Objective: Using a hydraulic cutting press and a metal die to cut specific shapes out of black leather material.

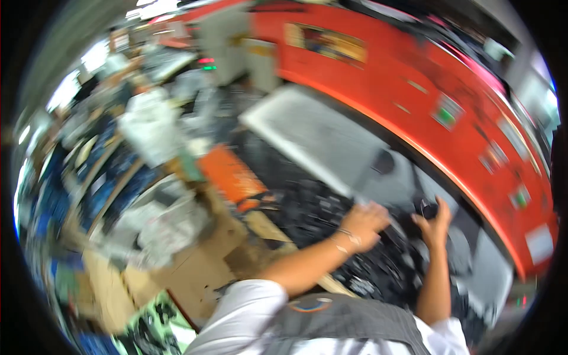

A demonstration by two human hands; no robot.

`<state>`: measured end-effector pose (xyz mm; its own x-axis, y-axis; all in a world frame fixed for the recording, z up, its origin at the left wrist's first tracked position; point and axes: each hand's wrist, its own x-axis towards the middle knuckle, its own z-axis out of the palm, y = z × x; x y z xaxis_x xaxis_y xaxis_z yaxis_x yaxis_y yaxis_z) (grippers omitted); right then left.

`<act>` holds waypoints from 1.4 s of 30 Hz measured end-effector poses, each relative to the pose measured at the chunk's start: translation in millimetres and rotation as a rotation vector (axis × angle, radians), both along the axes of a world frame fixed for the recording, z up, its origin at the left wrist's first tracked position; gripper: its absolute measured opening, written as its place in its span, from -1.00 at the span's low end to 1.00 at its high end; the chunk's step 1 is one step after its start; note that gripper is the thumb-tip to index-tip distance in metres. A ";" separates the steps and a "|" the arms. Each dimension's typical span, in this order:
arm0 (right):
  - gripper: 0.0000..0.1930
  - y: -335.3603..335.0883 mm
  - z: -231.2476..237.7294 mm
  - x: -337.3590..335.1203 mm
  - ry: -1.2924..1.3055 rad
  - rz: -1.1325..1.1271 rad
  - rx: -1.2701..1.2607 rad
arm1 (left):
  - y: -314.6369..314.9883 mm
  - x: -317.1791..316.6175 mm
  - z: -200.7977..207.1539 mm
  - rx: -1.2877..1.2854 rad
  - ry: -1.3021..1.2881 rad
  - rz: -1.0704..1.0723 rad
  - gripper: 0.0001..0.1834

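Note:
My right hand (436, 228) is raised over the pale flat bed (319, 121), thumb and fingers curved around a small dark piece (427, 208) with a rounded outline. Blur hides what kind of piece it is. To its left, my left hand (365, 226) hovers at the bed's near edge, its fingers stretched out and somewhat smeared, with nothing visible in them. Beneath and around both hands lies a heap of glossy black pieces (319, 207). Another dark flat piece (383, 161) rests on the bed beyond my hands.
A long red machine housing (378, 89) runs behind the bed. Left of the heap are an orange box (232, 174), brown cardboard (189, 266) and a whitish plastic bag (171, 222). A green sheet with black pieces (157, 322) is at lower left; a white sack (151, 124) stands farther back.

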<state>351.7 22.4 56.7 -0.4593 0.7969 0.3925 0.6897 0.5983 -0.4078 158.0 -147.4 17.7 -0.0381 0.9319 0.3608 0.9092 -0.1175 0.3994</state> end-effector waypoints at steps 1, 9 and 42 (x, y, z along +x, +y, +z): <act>-0.13 8.9 5.9 -12.9 0.216 -0.119 -0.200 | 4.5 -21.7 2.6 -0.052 0.024 0.029 -0.46; -0.64 -20.6 -7.7 96.5 1.292 -0.431 -0.817 | 24.3 -113.4 10.1 -0.394 -0.053 -0.031 -0.44; -0.15 120.7 12.9 -60.1 -0.222 -0.191 -0.575 | 135.5 29.8 -15.4 -0.267 -0.013 -0.034 -0.45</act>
<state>291.6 143.2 69.5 -0.3096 0.9275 -0.2094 0.8674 0.1852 -0.4618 187.8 -11.9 2.2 -0.0080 0.9948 0.1020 0.9013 -0.0370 0.4316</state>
